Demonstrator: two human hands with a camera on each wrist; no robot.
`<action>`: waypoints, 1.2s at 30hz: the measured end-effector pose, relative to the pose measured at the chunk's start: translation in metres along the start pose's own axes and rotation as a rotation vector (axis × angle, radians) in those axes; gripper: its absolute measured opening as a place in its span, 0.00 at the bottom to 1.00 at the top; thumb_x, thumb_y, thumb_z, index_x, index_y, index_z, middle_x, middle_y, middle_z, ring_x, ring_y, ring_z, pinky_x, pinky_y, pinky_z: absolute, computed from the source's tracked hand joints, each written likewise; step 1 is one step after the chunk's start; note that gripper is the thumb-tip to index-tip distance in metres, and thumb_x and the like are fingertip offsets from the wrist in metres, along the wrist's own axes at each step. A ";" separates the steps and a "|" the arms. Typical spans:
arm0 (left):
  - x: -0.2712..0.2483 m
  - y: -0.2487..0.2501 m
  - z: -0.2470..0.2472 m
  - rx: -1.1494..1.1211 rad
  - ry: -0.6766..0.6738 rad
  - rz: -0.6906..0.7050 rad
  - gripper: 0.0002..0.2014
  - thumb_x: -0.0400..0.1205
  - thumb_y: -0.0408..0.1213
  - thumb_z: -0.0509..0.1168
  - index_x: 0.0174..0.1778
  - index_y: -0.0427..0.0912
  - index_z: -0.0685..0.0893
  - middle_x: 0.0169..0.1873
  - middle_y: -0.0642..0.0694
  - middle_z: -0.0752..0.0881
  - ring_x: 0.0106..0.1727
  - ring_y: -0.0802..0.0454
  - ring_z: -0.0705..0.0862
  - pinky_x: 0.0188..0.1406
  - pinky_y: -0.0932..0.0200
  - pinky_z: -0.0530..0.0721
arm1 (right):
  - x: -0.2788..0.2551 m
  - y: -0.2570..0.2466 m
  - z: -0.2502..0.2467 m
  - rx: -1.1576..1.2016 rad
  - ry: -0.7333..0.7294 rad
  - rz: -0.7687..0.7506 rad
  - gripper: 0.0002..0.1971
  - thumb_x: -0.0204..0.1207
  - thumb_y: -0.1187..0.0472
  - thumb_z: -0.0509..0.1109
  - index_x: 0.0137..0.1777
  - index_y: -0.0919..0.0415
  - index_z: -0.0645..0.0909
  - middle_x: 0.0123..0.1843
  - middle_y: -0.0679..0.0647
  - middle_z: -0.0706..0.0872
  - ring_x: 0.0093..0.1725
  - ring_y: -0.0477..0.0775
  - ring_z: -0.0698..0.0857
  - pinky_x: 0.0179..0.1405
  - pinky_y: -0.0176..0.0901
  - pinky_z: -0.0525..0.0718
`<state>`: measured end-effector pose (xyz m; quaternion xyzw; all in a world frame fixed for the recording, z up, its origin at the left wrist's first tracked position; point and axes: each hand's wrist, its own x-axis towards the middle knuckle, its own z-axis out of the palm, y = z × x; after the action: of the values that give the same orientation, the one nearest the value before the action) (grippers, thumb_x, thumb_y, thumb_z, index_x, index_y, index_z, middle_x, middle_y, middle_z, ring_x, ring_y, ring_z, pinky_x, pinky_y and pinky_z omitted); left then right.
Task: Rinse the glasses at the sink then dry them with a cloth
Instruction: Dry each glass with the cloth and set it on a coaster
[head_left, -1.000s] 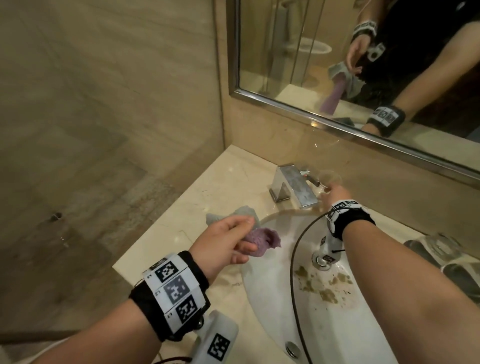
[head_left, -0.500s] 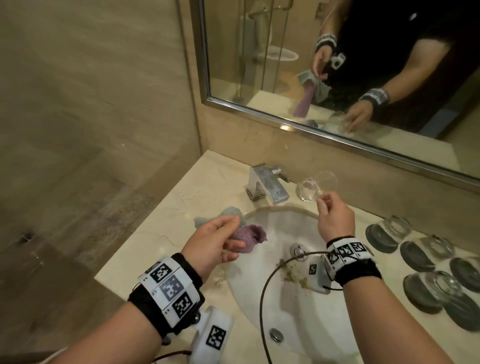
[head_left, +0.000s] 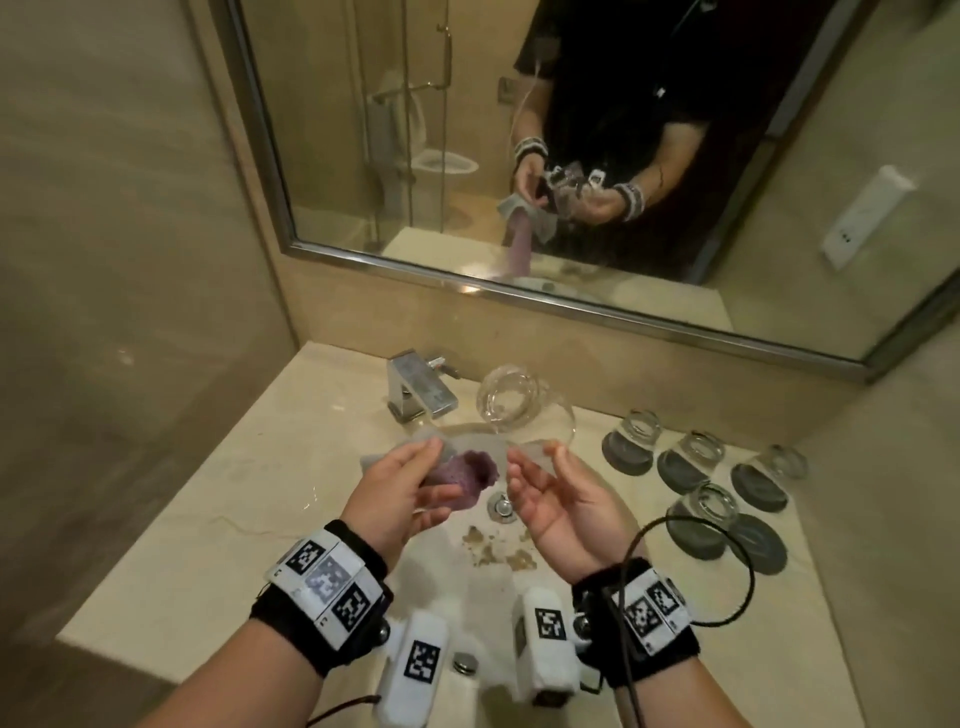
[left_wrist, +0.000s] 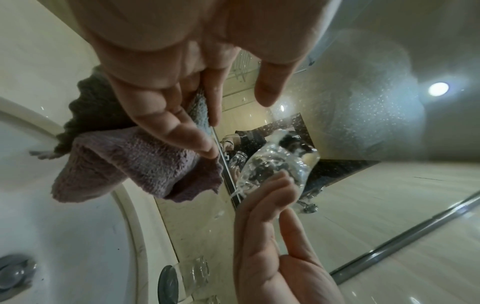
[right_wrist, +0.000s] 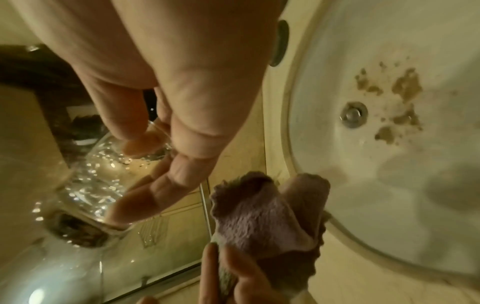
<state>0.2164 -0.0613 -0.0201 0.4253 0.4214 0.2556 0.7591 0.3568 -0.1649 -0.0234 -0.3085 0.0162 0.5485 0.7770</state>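
Glass and cloth held over the sink (head_left: 358, 566).
My right hand (head_left: 558, 499) pinches the wet glass (head_left: 524, 410) above the sink's back rim; my left hand (head_left: 400, 488) grips the cloth (head_left: 467, 470) beside it. The glass base blurs.

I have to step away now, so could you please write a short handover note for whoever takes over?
Left hand: holds the cloth over the sink.
Right hand: holds a wet glass by its base, tilted, mouth towards the tap.
Four more glasses stand upside down on coasters on the counter, right of the sink.
Done: this glass looks rinsed, with droplets still on it.
Left: dry it and set it down. Whether the other four are finished cannot be told.
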 end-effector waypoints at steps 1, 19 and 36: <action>-0.001 -0.001 0.003 0.003 0.000 0.002 0.14 0.85 0.44 0.62 0.62 0.42 0.82 0.41 0.43 0.87 0.34 0.51 0.87 0.30 0.63 0.83 | -0.004 0.001 0.001 0.047 -0.012 0.003 0.12 0.85 0.60 0.54 0.44 0.62 0.76 0.40 0.68 0.88 0.35 0.58 0.89 0.33 0.44 0.90; -0.019 0.007 0.010 -0.073 -0.256 0.063 0.29 0.74 0.47 0.70 0.65 0.30 0.79 0.57 0.28 0.87 0.50 0.32 0.87 0.33 0.58 0.89 | -0.031 -0.016 -0.007 -0.907 -0.271 -0.267 0.07 0.82 0.70 0.61 0.51 0.74 0.78 0.47 0.68 0.89 0.44 0.62 0.87 0.47 0.51 0.88; -0.052 -0.009 0.019 0.281 -0.393 0.330 0.27 0.67 0.19 0.77 0.61 0.35 0.79 0.47 0.48 0.92 0.48 0.51 0.91 0.46 0.63 0.86 | -0.015 0.013 -0.022 -0.053 -0.030 0.294 0.29 0.67 0.46 0.79 0.58 0.70 0.84 0.54 0.69 0.83 0.48 0.65 0.84 0.43 0.55 0.85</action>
<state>0.2060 -0.1126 -0.0007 0.6303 0.2226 0.2274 0.7082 0.3461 -0.1862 -0.0422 -0.3151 0.0353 0.6613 0.6799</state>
